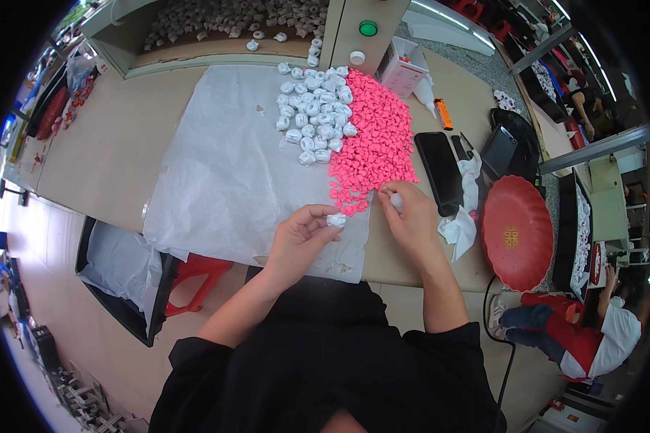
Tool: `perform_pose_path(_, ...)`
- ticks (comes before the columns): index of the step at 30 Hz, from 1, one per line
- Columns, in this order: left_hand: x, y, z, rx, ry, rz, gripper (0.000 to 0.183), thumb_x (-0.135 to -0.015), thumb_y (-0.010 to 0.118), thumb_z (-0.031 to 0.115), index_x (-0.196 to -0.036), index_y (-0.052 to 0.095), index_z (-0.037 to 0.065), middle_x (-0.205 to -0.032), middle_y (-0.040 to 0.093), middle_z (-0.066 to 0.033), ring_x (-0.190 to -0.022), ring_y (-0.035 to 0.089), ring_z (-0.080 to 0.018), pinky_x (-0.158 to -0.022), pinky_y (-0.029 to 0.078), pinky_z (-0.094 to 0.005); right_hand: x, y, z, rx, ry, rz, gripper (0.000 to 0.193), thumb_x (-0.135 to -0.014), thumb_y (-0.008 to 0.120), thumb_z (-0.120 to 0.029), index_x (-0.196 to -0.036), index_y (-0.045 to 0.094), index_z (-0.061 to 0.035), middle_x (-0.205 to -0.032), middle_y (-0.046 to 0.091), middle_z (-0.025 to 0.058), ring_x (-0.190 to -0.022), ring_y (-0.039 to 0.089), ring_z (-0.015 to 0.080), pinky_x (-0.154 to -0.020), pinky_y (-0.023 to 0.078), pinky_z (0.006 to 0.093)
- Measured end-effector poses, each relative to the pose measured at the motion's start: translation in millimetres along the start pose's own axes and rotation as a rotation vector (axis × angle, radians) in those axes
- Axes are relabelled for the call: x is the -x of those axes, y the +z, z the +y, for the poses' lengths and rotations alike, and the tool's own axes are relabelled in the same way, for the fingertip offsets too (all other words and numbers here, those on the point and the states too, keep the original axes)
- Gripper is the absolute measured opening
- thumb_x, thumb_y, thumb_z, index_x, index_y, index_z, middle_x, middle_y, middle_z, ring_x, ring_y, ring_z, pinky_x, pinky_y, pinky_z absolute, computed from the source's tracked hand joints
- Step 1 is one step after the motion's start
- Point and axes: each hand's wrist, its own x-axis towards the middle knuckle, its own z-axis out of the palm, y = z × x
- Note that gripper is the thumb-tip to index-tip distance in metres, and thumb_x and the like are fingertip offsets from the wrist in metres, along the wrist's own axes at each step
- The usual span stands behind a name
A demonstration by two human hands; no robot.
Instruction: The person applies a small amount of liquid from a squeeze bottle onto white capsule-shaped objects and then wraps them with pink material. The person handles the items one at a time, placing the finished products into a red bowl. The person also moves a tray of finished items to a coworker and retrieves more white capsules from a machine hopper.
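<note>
Between the thumb and fingers of my left hand (301, 237) is a small white rounded piece (336, 220), held low over the front edge of the pink pile. My right hand (410, 218) is closed in a pinch just right of it, its fingertips beside the nearest pink pieces. Something white shows at its thumb and fingers; I cannot tell whether it is held or worn. A dense heap of small pink pieces (375, 133) spreads in front of both hands. Left of that heap lies a group of small white pieces (316, 108) like the held one.
White sheeting (217, 173) covers the middle of the table. At right lie a black phone (438, 172), an orange lighter (443, 114), crumpled tissue (458, 229) and a red scalloped tray (509, 249). A box-like bay (231, 45) with white pieces stands behind. Another person (585, 325) is at far right.
</note>
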Motion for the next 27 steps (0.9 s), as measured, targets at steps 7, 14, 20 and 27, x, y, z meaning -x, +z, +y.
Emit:
perform_pose_path(7,2.9,4.1,0.1,-0.042,0.031,-0.010,0.023,-0.087,0.048,-0.002,-0.110,0.051,-0.002,-0.096,0.059,-0.0078,-0.085,0.057,-0.0124,-0.077,0.046,-0.0250,28.7,6.6,-29.9,-0.991,0.460,-0.219,0.020,-0.074,0.068,0.000,-0.091,0.059,-0.0003,-0.076,0.058,0.0017,-0.070,0.055,0.0073,-0.063,0.044,0.0198)
perform_pose_path(14,5.6,1.8,-2.3,-0.167,0.054,-0.051,0.024,-0.086,0.048,-0.004,-0.109,0.054,-0.001,-0.095,0.058,-0.0076,-0.085,0.058,-0.0133,-0.077,0.047,-0.0252,28.3,11.0,-24.6,-0.991,0.481,-0.310,0.022,-0.075,0.067,-0.001,-0.092,0.054,-0.0008,-0.080,0.058,0.0031,-0.073,0.055,0.0084,-0.066,0.046,0.0218)
perform_pose_path(20,5.5,0.8,0.9,-0.291,0.119,-0.082,0.023,-0.086,0.049,-0.004,-0.108,0.054,-0.002,-0.093,0.059,-0.0074,-0.082,0.058,-0.0126,-0.074,0.047,-0.0241,27.2,10.8,-23.6,-0.958,0.496,-0.337,0.019,-0.075,0.067,-0.001,-0.090,0.056,-0.0004,-0.082,0.058,0.0036,-0.074,0.056,0.0094,-0.068,0.047,0.0229)
perform_pose_path(27,5.7,-0.7,3.2,-0.266,0.051,-0.070,0.021,-0.086,0.050,-0.004,-0.106,0.056,-0.002,-0.092,0.060,-0.0070,-0.080,0.058,-0.0116,-0.072,0.047,-0.0239,29.7,16.8,-25.6,-0.793,0.413,-0.277,0.018,-0.074,0.069,-0.007,-0.088,0.061,0.0007,-0.080,0.061,0.0035,-0.074,0.055,0.0080,-0.065,0.045,0.0220)
